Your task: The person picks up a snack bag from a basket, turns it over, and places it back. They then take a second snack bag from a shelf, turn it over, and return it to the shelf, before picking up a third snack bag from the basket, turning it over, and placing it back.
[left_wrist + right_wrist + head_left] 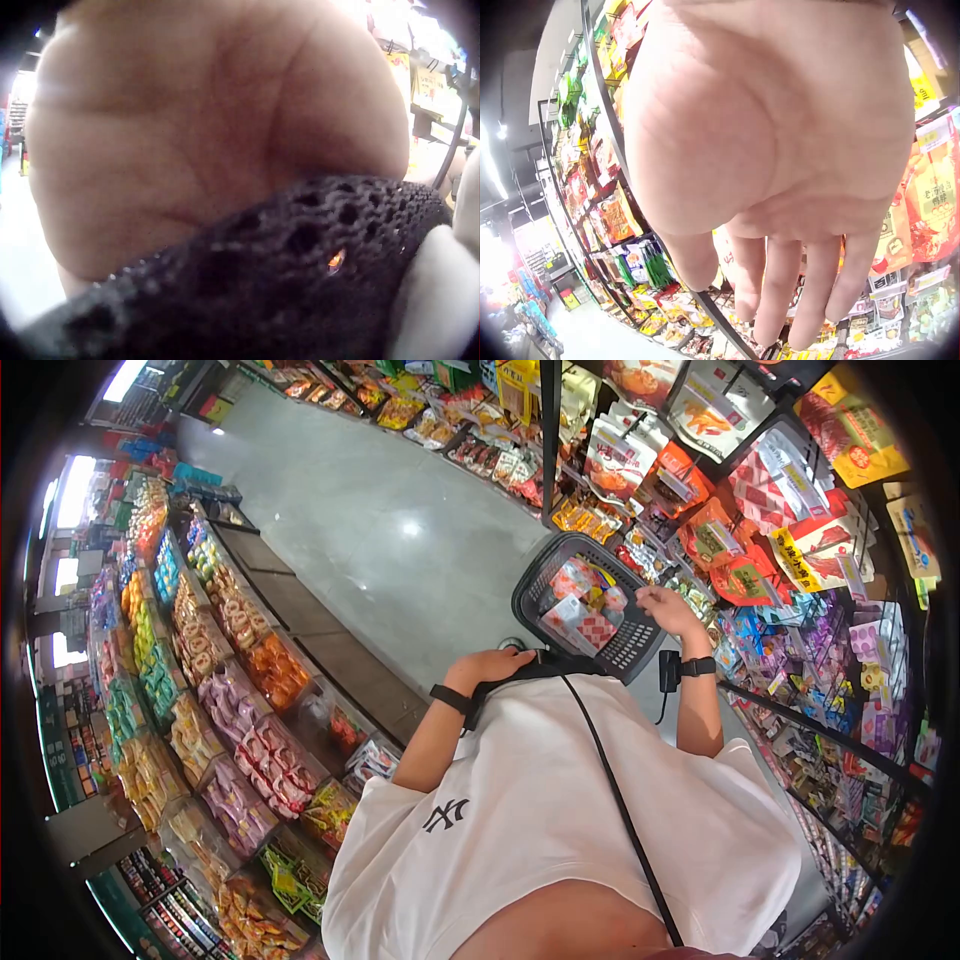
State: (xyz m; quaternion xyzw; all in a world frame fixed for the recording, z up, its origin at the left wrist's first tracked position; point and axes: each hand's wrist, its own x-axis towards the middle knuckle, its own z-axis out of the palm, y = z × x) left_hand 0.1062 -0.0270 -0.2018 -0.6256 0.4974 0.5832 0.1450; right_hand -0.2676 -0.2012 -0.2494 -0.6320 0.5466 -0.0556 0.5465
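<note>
A dark shopping basket [637, 643] holding several colourful packages [580, 622] is in front of the white shirt. My right hand [672, 610] is beside its right rim in the head view; the right wrist view has the palm and loosely extended fingers of this hand [772, 172], with nothing held. At the waist, my left hand [492, 668] rests on a black item [540, 663]. Up close in the left wrist view, the palm [210, 127] lies against black mesh fabric [300, 255], its fingers out of sight.
Racks of hanging snack packets [720, 550] stand close on the right. Stepped bins of wrapped sweets [240, 705] run along the left. Grey floor [370, 510] stretches between them, and a black upright post [549, 440] rises beyond the basket. A black cable [612, 790] crosses the shirt.
</note>
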